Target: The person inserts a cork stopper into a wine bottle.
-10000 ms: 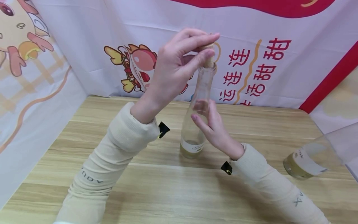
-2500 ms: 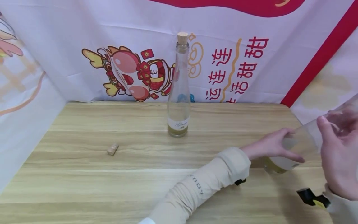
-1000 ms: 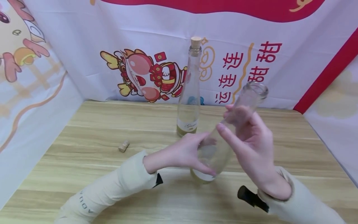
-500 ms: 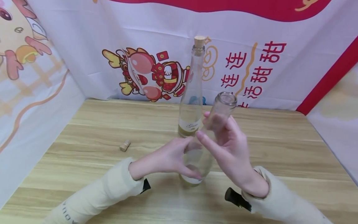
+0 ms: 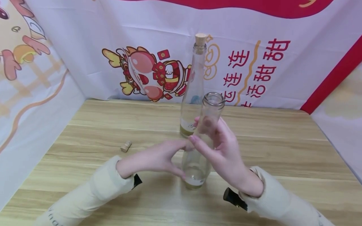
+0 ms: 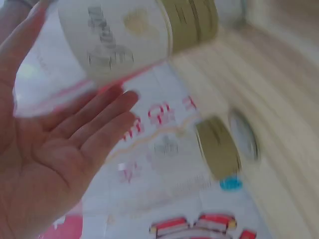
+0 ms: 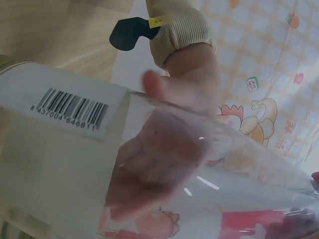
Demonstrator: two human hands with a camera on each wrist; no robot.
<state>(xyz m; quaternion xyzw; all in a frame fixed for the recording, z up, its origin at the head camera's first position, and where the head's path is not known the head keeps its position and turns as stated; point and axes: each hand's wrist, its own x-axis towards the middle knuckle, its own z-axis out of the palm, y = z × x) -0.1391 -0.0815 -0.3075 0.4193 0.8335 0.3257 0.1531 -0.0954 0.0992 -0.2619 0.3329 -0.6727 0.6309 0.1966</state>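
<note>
- Around the hands, a wooden table meets a white cloth with cartoon pictures and red letters.
- A loose cork lies on the table, at the left side, behind the left forearm and apart from both bottles.
- The front bottle is in the middle of the table, between the two hands, a little tilted; it stands before the rear bottle and covers part of its label.
- The right hand grasps the front bottle at its upper part, thumb on one side and curled fingers on the other.
- The left hand is spread beside the same bottle, its fingers straight and not clenched; I cannot tell whether they touch the glass.
- The rear bottle stands upright, with a cork stopper in its mouth.
- The front bottle has its mouth uncovered; a barcode shows on its label.
- Both bottles are clear, with an olive-gold band at the bottom; whether it is liquid or print, I cannot tell.
</note>
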